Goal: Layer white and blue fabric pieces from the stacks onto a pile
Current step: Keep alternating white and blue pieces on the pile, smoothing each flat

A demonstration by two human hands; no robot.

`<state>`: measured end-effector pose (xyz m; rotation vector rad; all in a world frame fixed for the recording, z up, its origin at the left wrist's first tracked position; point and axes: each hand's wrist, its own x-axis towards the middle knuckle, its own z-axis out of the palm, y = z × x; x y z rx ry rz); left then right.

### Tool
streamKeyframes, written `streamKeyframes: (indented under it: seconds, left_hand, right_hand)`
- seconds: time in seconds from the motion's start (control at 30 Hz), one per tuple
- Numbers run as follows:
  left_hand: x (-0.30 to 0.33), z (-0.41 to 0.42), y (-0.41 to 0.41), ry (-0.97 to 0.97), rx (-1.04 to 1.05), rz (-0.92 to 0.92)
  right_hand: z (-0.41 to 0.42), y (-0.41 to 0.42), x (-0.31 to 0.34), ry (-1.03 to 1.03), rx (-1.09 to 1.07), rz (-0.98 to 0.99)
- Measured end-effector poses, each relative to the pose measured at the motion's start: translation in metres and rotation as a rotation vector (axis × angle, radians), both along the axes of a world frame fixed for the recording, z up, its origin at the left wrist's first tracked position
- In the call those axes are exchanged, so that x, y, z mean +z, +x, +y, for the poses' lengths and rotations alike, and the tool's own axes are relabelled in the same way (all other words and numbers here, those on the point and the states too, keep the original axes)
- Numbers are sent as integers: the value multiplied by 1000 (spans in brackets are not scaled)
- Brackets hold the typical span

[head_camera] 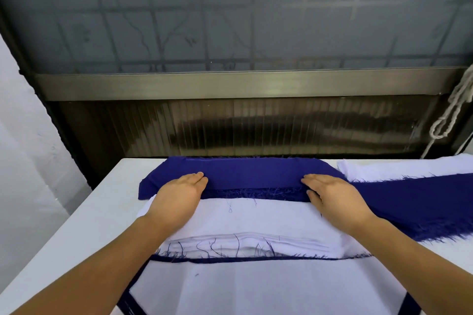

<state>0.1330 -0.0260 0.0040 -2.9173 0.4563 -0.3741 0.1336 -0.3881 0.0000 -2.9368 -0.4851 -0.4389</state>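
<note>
A pile of layered fabric lies in front of me, its top white piece (256, 222) spread flat with frayed blue and white edges showing below. A blue fabric piece (245, 174) lies folded across the pile's far edge. My left hand (179, 197) rests flat on the blue piece's left part, fingers straight. My right hand (332, 199) lies flat on its right part, fingers straight and pointing left. To the right sit a blue fabric stack (414, 202) and, behind it, a white fabric stack (399, 169).
The white table (84, 220) runs to an edge at the left. A dark ribbed wall panel (256, 125) with a metal ledge stands just behind the table. A knotted cord (453, 110) hangs at the far right. A white-and-blue garment covers my front at the bottom.
</note>
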Motion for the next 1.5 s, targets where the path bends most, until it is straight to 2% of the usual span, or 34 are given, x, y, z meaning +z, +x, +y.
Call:
streamKeyframes:
  seconds: [0.27, 0.4, 0.53, 0.73, 0.83, 0.93, 1.13, 1.2, 1.27, 1.4, 1.5]
  left_hand:
    - [3, -5, -12, 13, -108, -197]
    - [14, -4, -14, 9, -87, -208]
    - [15, -2, -15, -50, -93, -215]
    - [14, 0, -11, -299, -37, -105]
    - [14, 10, -11, -400, -67, -54]
    - [20, 17, -18, -459, -72, -79]
    - [39, 17, -58, -521, -94, -111]
    - [45, 20, -78, -540, -99, -34]
    - [52, 25, -97, -511, -121, 128]
    - [64, 27, -118, -536, -210, 602]
    - [66, 25, -124, -596, -218, 770]
  right_hand:
    - [1, 3, 0, -152, 12, -45]
    - [2, 5, 6, -180, -27, -59]
    - [2, 5, 14, -31, -49, -46]
    - [4, 1, 17, 114, -92, 6]
    - [0, -2, 20, 200, -16, 77]
    - [-5, -11, 28, 290, 40, 136]
    - [-9, -60, 45, 341, 40, 65]
    - [-15, -85, 48, 370, 41, 97]
    - [-23, -107, 50, 396, 51, 177]
    - [-36, -133, 60, 440, 136, 499]
    - [-35, -137, 63, 393, 151, 674]
